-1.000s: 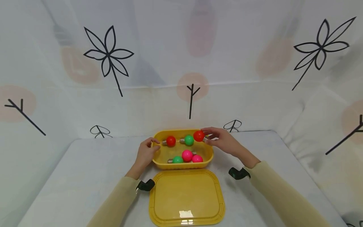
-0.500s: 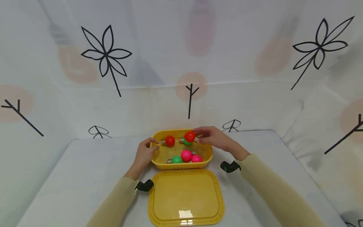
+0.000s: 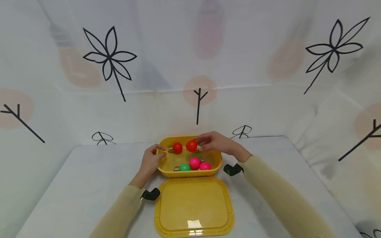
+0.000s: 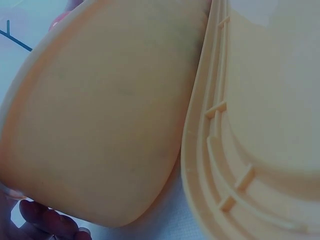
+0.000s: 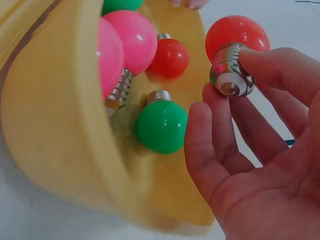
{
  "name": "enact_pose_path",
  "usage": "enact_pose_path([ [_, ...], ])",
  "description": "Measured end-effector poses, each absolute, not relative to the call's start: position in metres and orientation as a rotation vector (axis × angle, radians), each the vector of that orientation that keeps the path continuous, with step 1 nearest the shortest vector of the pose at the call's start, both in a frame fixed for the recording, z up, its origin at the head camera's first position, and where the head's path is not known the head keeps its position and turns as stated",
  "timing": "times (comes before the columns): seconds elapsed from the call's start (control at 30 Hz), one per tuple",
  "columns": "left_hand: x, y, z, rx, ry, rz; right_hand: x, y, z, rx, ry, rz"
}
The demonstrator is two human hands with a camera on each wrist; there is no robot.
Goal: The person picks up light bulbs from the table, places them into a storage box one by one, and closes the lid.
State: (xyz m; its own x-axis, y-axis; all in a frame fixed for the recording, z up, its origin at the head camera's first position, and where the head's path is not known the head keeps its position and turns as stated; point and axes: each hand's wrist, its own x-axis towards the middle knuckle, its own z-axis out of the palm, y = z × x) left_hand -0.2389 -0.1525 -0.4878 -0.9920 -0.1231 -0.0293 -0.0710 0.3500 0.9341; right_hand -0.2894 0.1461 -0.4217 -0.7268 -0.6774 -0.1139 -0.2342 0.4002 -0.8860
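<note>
Between the thumb and fingers of my right hand is a red light bulb, pinched by its metal screw base. This bulb is over the back of a yellow plastic bin, its round end to the left. My left hand grips the bin's left end at the rim. In the bin lie another red bulb, a green bulb and two pink bulbs. A second green bulb is mostly covered by the held one in the head view but plain in the right wrist view.
A flat yellow lid lies on the white-covered table, just in front of the bin. Behind the table hangs a white cloth with plant drawings. Dark wrist devices sit at both cuffs.
My right hand has carried the red bulb leftward from the bin's right rim to above its back middle, in front of a green bulb. The left hand has stayed at the rim.
</note>
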Motion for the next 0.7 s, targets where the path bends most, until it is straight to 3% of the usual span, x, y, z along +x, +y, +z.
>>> enact_pose_path([
  [0.7, -0.238, -0.153, -0.486, 0.187, -2.556, -1.753, -0.303, 0.116, -0.427, -0.764, 2.096, -1.221],
])
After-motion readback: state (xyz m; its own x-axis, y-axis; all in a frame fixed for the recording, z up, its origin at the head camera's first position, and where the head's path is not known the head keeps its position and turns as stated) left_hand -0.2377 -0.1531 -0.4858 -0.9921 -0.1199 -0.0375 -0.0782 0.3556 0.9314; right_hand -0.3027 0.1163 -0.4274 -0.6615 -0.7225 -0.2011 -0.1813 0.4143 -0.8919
